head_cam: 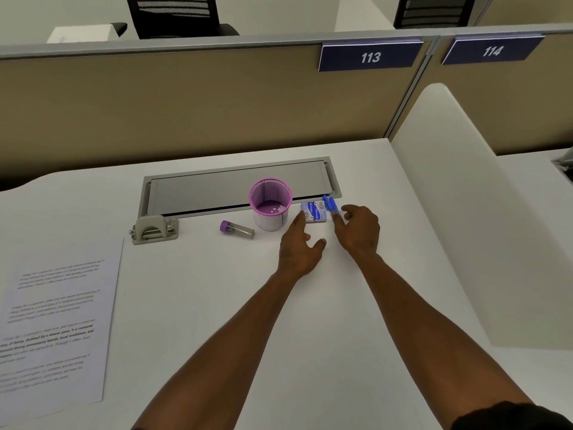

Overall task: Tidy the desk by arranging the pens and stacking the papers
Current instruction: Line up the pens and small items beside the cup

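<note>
A purple mesh pen cup (270, 203) stands upright on the white desk (217, 305) near the grey cable tray. Right of it lies a small blue and white packet (314, 211), with blue pens (330, 204) against its right side. My left hand (300, 243) lies flat, its fingertips touching the packet's left edge. My right hand (358, 226) reaches the pens with its fingers spread, touching them without a clear grip. A stack of printed papers (52, 321) lies at the desk's left edge.
A purple-capped clear tube (236, 228) lies left of the cup. A grey hole punch (154, 228) sits by the recessed cable tray (235, 187). A tan partition rises behind, and a white divider (465, 212) walls the right side.
</note>
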A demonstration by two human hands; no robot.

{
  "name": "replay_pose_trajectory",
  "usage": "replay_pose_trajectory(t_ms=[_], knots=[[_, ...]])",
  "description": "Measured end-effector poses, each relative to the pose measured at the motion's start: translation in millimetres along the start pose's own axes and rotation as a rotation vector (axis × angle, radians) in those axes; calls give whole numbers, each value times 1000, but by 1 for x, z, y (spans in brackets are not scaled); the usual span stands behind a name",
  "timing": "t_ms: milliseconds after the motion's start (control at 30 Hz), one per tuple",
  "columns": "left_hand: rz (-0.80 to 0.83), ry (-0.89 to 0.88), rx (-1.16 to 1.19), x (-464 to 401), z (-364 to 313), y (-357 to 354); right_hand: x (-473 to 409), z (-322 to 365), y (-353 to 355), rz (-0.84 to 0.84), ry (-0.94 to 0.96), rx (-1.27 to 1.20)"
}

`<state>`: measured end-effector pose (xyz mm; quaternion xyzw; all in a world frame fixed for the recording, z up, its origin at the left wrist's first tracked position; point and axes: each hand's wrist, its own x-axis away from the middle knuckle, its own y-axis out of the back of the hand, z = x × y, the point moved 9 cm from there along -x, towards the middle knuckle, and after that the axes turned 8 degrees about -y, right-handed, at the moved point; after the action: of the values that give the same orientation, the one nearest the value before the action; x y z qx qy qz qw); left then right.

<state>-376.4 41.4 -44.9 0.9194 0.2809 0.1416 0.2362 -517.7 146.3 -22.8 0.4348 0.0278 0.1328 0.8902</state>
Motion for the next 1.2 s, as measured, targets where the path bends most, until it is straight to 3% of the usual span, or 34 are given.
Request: replay_pose_trajectory(t_ms=[200,433,700,1200], knots=[[31,-69,-67,1,-8,-3,14,10,-8,8,146,88],[45,-79,-141,4,-8,-6,24,5,-11,10,112,71],[0,-163,-55,2,-13,-2,32,10,-12,8,159,-33],[-7,-155,-50,7,-10,0,26,11,-14,-15,163,-63]])
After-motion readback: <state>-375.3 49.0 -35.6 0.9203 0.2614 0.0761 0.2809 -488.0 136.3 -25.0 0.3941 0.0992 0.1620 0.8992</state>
